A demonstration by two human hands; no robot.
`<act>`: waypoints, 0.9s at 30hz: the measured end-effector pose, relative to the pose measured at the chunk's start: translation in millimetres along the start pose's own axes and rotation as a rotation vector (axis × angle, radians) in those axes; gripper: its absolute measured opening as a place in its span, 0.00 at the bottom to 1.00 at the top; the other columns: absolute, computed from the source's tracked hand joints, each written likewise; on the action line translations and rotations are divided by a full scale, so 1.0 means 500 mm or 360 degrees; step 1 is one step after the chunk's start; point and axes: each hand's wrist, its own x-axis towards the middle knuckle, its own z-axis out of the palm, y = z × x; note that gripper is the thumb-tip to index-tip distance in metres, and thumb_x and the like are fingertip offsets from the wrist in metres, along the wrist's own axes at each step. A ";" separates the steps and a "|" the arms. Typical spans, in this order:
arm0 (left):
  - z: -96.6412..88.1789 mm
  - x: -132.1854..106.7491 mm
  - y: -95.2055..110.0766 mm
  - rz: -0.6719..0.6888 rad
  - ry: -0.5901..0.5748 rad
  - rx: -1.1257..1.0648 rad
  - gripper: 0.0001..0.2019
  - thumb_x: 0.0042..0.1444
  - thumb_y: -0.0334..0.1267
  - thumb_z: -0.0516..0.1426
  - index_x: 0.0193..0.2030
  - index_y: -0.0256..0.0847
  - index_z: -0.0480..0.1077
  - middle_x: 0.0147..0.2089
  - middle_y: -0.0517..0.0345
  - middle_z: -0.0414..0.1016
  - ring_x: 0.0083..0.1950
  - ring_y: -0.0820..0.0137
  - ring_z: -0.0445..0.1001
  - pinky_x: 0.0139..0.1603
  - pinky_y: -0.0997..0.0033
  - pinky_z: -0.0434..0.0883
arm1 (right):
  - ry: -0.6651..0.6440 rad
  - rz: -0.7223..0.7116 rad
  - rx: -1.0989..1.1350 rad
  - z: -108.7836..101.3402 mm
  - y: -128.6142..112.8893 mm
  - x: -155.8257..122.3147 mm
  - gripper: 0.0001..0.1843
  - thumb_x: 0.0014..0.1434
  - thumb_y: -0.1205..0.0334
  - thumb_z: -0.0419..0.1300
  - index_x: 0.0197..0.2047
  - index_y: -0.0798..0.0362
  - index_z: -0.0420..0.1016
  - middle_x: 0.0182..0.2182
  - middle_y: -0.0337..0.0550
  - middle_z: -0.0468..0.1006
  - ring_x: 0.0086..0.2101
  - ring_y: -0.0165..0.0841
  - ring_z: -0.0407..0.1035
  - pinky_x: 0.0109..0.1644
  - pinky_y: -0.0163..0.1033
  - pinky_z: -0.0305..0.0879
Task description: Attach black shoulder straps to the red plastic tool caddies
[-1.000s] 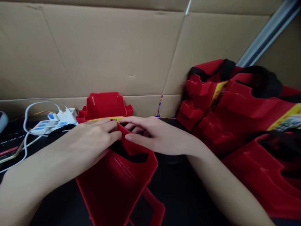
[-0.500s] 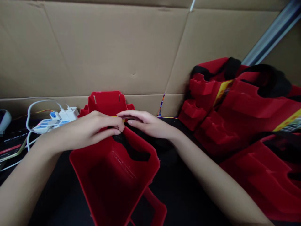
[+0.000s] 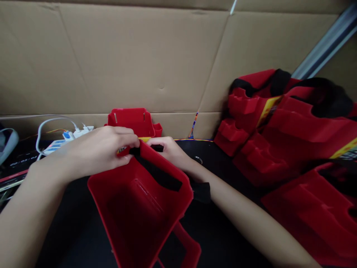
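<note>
A red plastic box point(image 3: 139, 208), open at the top, stands in front of me on a black surface. A black strap point(image 3: 160, 175) runs across its far rim and hangs over the right side. My left hand point(image 3: 96, 150) is closed on the box's far corner, fingers pinched on the rim and the strap's end. My right hand point(image 3: 170, 150) is curled behind the same corner, gripping the black strap on the outer side. A red panel with two slots point(image 3: 131, 120) stands upright just beyond both hands.
A heap of red plastic parts with black straps and yellow labels point(image 3: 290, 130) fills the right side. A white power strip with plugs and cables point(image 3: 65, 139) lies at the left. A cardboard wall point(image 3: 139, 56) closes the back.
My right hand has drawn in behind the box's far corner and curled shut. The black strap now lies stretched across the rim and hangs over the right side. My left hand stays pinched there.
</note>
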 end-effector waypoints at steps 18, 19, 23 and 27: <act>0.026 0.009 0.022 -0.0111 0.0037 0.0169 0.08 0.53 0.28 0.50 0.37 0.41 0.68 0.38 0.55 0.74 0.35 0.65 0.73 0.32 0.68 0.65 | 0.0062 -0.0225 -0.0112 -0.023 -0.046 -0.006 0.14 0.62 0.62 0.52 0.50 0.54 0.71 0.49 0.45 0.74 0.49 0.31 0.68 0.55 0.40 0.62; 0.027 0.010 0.023 -0.0110 0.0014 0.0158 0.10 0.53 0.27 0.49 0.38 0.40 0.68 0.39 0.54 0.74 0.36 0.64 0.73 0.32 0.68 0.65 | 0.0017 -0.0261 -0.0109 -0.027 -0.056 -0.009 0.15 0.62 0.62 0.52 0.51 0.54 0.70 0.51 0.45 0.73 0.51 0.31 0.67 0.57 0.40 0.61; 0.026 0.010 0.018 -0.0034 0.0064 0.0006 0.10 0.52 0.26 0.49 0.36 0.40 0.69 0.36 0.56 0.76 0.34 0.68 0.73 0.32 0.72 0.65 | -0.0156 -0.0201 -0.0170 -0.036 -0.078 -0.017 0.17 0.59 0.68 0.54 0.52 0.54 0.67 0.54 0.45 0.69 0.54 0.33 0.64 0.59 0.42 0.59; 0.013 0.005 0.007 0.0045 0.0167 -0.0188 0.06 0.53 0.28 0.52 0.32 0.39 0.69 0.29 0.62 0.75 0.27 0.75 0.69 0.29 0.76 0.62 | -0.0218 -0.0105 -0.0091 -0.045 -0.082 -0.018 0.18 0.57 0.71 0.53 0.51 0.53 0.65 0.52 0.44 0.70 0.53 0.31 0.65 0.58 0.40 0.60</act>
